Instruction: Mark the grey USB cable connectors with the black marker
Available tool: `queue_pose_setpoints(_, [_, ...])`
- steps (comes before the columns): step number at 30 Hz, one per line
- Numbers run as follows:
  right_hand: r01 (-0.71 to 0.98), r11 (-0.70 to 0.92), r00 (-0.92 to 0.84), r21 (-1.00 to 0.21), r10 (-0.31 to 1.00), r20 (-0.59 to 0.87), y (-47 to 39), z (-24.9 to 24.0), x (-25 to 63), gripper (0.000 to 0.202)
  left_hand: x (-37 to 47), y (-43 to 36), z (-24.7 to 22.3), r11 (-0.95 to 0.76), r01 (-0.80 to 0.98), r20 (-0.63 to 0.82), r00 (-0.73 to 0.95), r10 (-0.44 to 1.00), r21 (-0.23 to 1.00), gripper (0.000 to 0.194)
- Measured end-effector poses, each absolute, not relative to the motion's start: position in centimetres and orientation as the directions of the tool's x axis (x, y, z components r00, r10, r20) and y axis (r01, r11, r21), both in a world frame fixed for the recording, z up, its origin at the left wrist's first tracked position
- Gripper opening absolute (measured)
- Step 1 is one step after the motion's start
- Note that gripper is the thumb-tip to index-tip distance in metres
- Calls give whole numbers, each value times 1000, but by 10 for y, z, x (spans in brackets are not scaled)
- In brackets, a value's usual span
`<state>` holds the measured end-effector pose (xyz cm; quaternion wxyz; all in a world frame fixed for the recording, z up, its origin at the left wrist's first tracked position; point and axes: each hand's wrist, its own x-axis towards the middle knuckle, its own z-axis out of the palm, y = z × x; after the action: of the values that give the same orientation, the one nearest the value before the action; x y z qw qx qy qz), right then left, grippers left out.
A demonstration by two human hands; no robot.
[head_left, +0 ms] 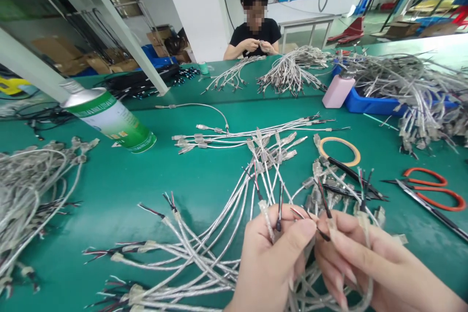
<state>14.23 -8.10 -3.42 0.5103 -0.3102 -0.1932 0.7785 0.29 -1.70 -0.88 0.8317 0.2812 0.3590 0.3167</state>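
At the lower right, my left hand [274,253] is closed on a clear-sheathed cable [266,217], with thin red and black wires sticking out between thumb and finger. Beside it my right hand [360,251] pinches another cable [364,226] and its dark wire ends; the fingertips of both hands nearly meet. More silvery cables hang below my palms. Left of my hands, a spread of cables [204,253] lies on the green table [183,170], their stripped ends pointing left. USB plugs [261,148] cluster just beyond my hands.
A yellow tape ring [340,151], black tweezers [354,175] and red-handled scissors [435,190] lie right. A green-white can [113,119] and cable heap [32,190] are left. Beyond stand a pink bottle [339,90], blue tray [376,105] and cable bundle [292,70]; a person [254,24] sits opposite.
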Motion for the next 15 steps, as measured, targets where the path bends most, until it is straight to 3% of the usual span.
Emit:
queue_pose_setpoints(5, [-593, -452, -391, -666, 885, -253, -80, -36, 151, 23, 3, -18, -8, 728, -407, -392, 644, 658, 552, 33])
queue_pose_setpoints(9, [-607, -459, -365, -649, 886, -286, -82, -38, 154, 27, 2, -19, -12, 722, -312, -461, 600, 654, 618, 39])
queue_pose_setpoints(15, [-556, -473, -300, -683, 881, -366, -82, -36, 151, 44, 2, -20, -15, 768, -224, -465, 684, 562, 600, 40])
